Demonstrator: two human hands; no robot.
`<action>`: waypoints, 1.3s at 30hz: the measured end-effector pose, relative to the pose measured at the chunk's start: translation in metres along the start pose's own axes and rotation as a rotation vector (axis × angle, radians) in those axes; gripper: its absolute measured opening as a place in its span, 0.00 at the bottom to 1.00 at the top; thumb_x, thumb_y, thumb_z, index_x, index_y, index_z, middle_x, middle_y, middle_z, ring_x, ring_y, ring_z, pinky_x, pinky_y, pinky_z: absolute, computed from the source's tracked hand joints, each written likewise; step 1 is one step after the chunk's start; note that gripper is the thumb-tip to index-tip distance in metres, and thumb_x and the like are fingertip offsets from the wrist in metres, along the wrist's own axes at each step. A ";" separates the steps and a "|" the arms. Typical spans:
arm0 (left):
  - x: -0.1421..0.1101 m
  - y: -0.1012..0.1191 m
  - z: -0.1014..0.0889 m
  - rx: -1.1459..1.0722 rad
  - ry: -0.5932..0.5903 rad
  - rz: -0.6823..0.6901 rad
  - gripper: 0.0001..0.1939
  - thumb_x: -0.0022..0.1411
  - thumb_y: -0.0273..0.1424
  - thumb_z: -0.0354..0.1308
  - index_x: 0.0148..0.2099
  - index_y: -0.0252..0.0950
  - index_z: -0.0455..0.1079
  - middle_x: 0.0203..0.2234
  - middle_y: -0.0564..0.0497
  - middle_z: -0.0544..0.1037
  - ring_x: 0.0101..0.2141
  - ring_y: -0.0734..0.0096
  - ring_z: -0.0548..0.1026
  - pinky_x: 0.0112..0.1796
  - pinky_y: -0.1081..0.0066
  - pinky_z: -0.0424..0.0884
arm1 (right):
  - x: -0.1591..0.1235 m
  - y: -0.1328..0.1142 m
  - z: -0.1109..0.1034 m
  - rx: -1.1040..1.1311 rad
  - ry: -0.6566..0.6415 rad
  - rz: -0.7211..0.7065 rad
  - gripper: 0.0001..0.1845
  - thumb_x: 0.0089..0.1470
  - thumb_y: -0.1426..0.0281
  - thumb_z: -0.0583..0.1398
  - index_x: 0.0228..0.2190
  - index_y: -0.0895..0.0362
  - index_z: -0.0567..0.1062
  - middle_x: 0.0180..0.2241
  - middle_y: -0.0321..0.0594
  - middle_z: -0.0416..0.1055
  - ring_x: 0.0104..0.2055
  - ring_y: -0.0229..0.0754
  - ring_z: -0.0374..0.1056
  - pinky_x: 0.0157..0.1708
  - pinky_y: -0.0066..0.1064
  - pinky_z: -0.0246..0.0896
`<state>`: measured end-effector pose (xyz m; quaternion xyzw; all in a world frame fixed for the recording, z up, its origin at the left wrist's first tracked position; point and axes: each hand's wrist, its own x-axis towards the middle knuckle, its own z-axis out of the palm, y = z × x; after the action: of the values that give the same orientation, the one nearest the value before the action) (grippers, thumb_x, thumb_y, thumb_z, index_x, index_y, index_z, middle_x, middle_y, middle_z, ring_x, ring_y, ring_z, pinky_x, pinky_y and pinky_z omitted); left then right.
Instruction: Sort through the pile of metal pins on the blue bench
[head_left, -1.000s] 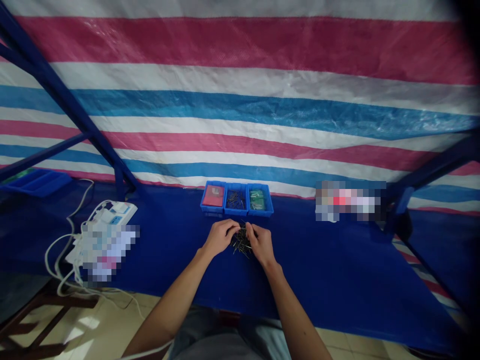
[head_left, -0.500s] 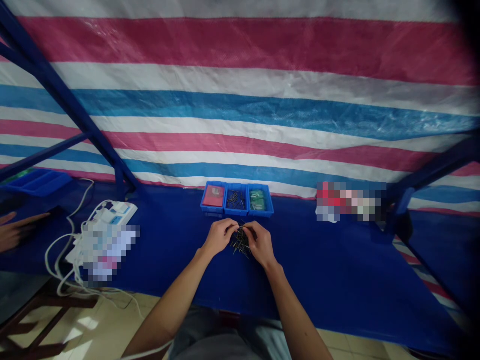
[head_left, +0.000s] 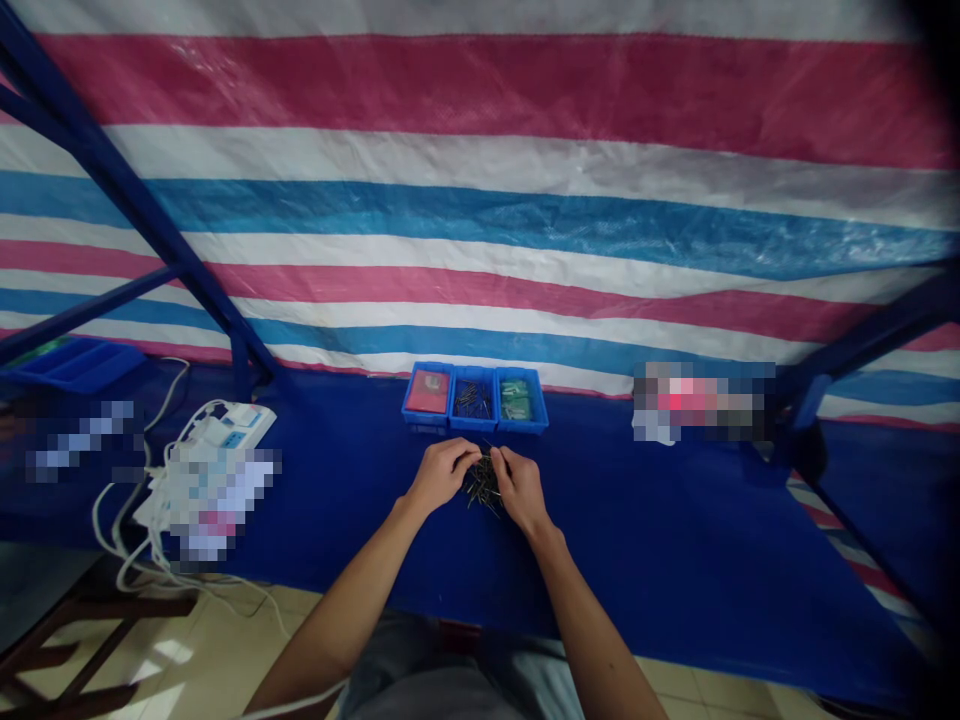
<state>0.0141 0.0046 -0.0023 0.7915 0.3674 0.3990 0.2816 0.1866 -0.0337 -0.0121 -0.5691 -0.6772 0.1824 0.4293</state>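
A pile of thin, dark, screw-like metal pieces (head_left: pixel 483 486) lies on the blue tabletop between my hands. My left hand (head_left: pixel 441 470) is at the pile's upper left, thumb and forefinger pinched together. My right hand (head_left: pixel 520 484) is at its upper right, its fingers also closed in a pinch. Whatever sits between the fingertips is too small to make out. Just beyond my hands stand three joined blue bins. The left bin (head_left: pixel 427 418) holds something flat and red, the middle bin (head_left: pixel 472 420) similar dark pieces, and the right bin (head_left: pixel 523 427) pale pieces over green.
On the left, a white power strip (head_left: pixel 259 425) lies with tangled white cables (head_left: pixel 120 545) and a blurred-out item. Farther left is a blue tray (head_left: pixel 82 365). Blue frame bars (head_left: pixel 150 215) rise on both sides before a striped tarp (head_left: pixel 480 215). Another blurred-out item lies right.
My right fingertips have shifted slightly right and apart from the left ones. My left hand has barely moved. At the far left, another person's hand has mostly left its earlier place.
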 end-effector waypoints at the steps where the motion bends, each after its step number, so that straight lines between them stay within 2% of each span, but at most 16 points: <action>1: 0.000 0.000 0.000 -0.002 -0.003 0.001 0.11 0.70 0.32 0.53 0.37 0.35 0.75 0.29 0.50 0.78 0.31 0.71 0.75 0.36 0.73 0.68 | 0.000 0.001 0.000 0.006 -0.002 0.010 0.25 0.68 0.58 0.49 0.21 0.55 0.62 0.18 0.31 0.58 0.21 0.35 0.54 0.24 0.28 0.47; 8: -0.001 0.000 -0.001 0.036 -0.025 -0.048 0.13 0.70 0.35 0.51 0.36 0.34 0.73 0.27 0.51 0.76 0.28 0.73 0.71 0.32 0.75 0.64 | 0.001 -0.002 -0.004 0.122 -0.029 -0.016 0.21 0.67 0.61 0.52 0.24 0.56 0.71 0.23 0.35 0.69 0.25 0.36 0.64 0.29 0.27 0.55; 15: -0.001 0.004 -0.006 0.021 -0.114 -0.080 0.15 0.72 0.37 0.48 0.37 0.35 0.69 0.24 0.54 0.73 0.25 0.74 0.68 0.31 0.75 0.62 | 0.001 -0.002 -0.004 0.187 0.010 -0.028 0.10 0.62 0.66 0.58 0.33 0.54 0.79 0.30 0.39 0.76 0.29 0.40 0.70 0.31 0.30 0.62; 21: 0.000 0.006 -0.008 0.027 -0.196 -0.081 0.18 0.72 0.36 0.46 0.31 0.35 0.65 0.22 0.55 0.71 0.26 0.74 0.70 0.32 0.75 0.61 | -0.002 0.000 0.001 0.254 -0.015 -0.044 0.12 0.62 0.66 0.58 0.33 0.53 0.81 0.34 0.40 0.79 0.32 0.42 0.73 0.31 0.30 0.67; 32: 0.001 0.003 -0.004 -0.018 -0.167 -0.074 0.16 0.71 0.34 0.48 0.32 0.35 0.71 0.27 0.52 0.76 0.30 0.72 0.73 0.36 0.74 0.65 | -0.002 -0.001 0.001 0.124 0.016 -0.060 0.11 0.62 0.69 0.57 0.31 0.54 0.79 0.31 0.39 0.78 0.31 0.41 0.72 0.35 0.30 0.64; 39: 0.001 0.004 -0.004 -0.013 -0.139 -0.075 0.17 0.72 0.34 0.48 0.33 0.35 0.72 0.27 0.52 0.77 0.30 0.72 0.74 0.36 0.75 0.67 | 0.000 -0.006 -0.002 0.094 -0.045 -0.081 0.16 0.66 0.64 0.52 0.31 0.54 0.75 0.29 0.41 0.74 0.31 0.42 0.69 0.35 0.31 0.61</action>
<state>0.0129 0.0035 0.0028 0.8012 0.3736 0.3345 0.3265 0.1846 -0.0365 -0.0065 -0.5161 -0.6997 0.2092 0.4475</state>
